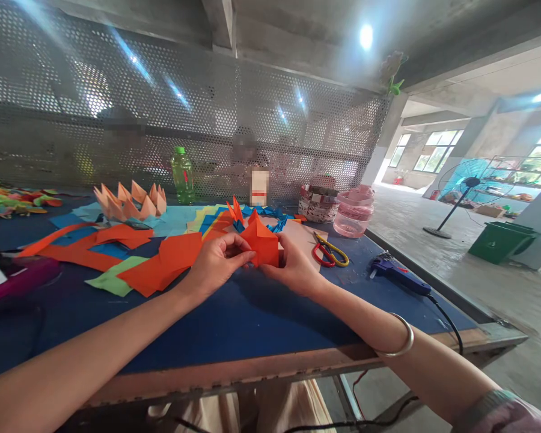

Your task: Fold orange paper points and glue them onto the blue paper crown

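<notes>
Our arms [94, 340] are reaching across the blue table [234, 325]. Our left hand [219, 260] and right hand [293, 269] are pinching a folded orange paper shape [261, 243] near the table's middle, pressing it from both sides. Red and yellow scissors [329, 252] are lying just to the right. Those folds are needing a firm hold.

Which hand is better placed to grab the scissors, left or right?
Right, probably: the right hand is nearest the red-and-yellow scissors, while the left hand is on the far side of the folded orange paper that both hands hold.
</notes>
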Available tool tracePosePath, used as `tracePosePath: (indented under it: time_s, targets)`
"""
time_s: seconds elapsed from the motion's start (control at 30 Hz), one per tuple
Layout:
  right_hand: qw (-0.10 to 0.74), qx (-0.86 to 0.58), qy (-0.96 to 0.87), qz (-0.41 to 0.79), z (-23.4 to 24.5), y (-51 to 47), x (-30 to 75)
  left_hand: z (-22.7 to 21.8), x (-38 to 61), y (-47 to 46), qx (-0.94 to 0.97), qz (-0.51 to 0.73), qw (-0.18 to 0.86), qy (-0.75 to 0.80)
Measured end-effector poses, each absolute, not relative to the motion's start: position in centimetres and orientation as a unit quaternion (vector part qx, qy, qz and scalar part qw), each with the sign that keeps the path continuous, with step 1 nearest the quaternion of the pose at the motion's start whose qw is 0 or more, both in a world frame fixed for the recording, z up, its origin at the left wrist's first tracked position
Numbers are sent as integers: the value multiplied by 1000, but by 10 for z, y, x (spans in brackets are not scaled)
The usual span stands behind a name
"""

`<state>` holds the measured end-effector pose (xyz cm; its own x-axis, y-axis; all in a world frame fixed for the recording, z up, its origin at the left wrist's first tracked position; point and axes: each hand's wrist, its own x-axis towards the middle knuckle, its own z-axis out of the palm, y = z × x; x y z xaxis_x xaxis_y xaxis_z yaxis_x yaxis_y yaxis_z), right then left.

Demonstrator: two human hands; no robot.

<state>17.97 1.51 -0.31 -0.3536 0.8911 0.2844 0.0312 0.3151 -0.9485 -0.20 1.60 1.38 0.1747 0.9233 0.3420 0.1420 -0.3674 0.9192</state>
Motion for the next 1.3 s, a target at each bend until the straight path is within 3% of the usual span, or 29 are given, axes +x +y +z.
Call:
tracePosePath:
  time_s: [0.37,0.8,1.3]
  targets:
    - [471,-331,-640,509,-5,13,175,7,-3,17,692,492,328,414]
    - [481,-371,-675,419,-6,16,179,10,2,8,714,490,307,394]
    - [483,-352,-673,436,-6,14,178,14,4,12,632,526,431,373]
